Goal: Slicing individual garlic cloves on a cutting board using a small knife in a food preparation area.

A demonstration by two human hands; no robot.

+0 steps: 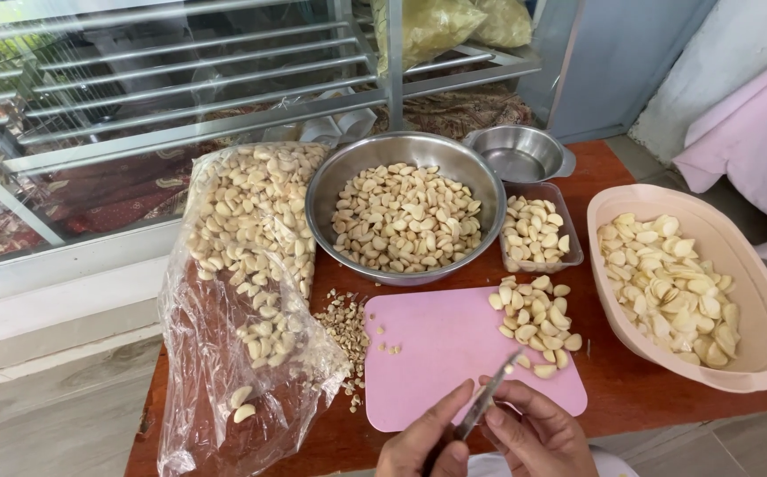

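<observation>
both hands are meeting at the near edge of a smooth pink cutting board lying on the reddish wooden tabletop. the left hand is gripping a slim metal knife, fingers curled tight around the handle, blade angling up and to the right. the right hand is pinching a small peeled garlic clove at the blade tip. a loose clove pile is sitting on the board's far right corner. a steel bowl, clear plastic bag and beige oval basin are crowding the far side; bare board is remaining at the centre.
</observation>
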